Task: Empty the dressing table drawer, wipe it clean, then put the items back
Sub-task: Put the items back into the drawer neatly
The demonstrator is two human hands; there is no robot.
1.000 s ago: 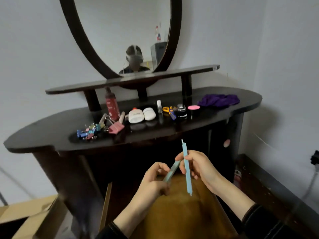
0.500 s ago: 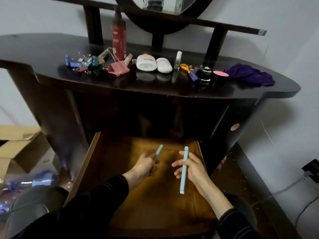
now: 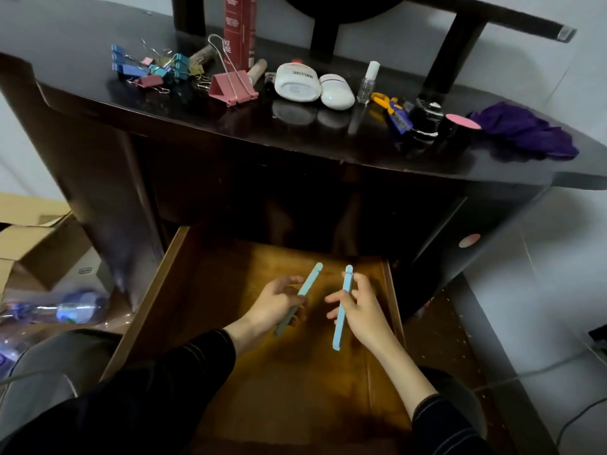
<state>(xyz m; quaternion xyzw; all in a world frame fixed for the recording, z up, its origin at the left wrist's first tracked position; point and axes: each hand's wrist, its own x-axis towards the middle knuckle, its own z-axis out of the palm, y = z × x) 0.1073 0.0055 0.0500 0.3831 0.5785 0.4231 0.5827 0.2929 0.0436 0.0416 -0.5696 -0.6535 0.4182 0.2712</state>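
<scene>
Open brown wooden drawer [image 3: 146, 307] is pulled out under the dark glossy desk [image 3: 82, 87], with both hands over it.
- Left hand [image 3: 276, 305]: fingers curled round a light blue flat plastic stick [image 3: 310, 280]. The stick slants up and to the right, with its top end clear of the fingers and its lower end sticking out below the palm.
- Right hand [image 3: 366, 311]: thumb and fingers pinch a second light blue stick [image 3: 338, 334]. It's near upright and pokes out above and below the hand.
- The sticks are close at the top ends but not touching. Both are above the drawer floor; can't tell if either touches it.

On the desk, left to right:
- pile of small coloured binder clips [image 3: 147, 68]
- large pink binder clip [image 3: 233, 88]
- red bottle [image 3: 239, 27] behind it
- two white rounded containers [image 3: 297, 83]
- small clear bottle with a white cap [image 3: 368, 82]
- yellow-and-blue scissors [image 3: 394, 111]
- black jar with a pink lid [image 3: 458, 128]
- crumpled purple cloth [image 3: 525, 133] at the right end

Cardboard box [image 3: 33, 247] and a plastic bottle [image 3: 74, 310] are on the floor to the left.
</scene>
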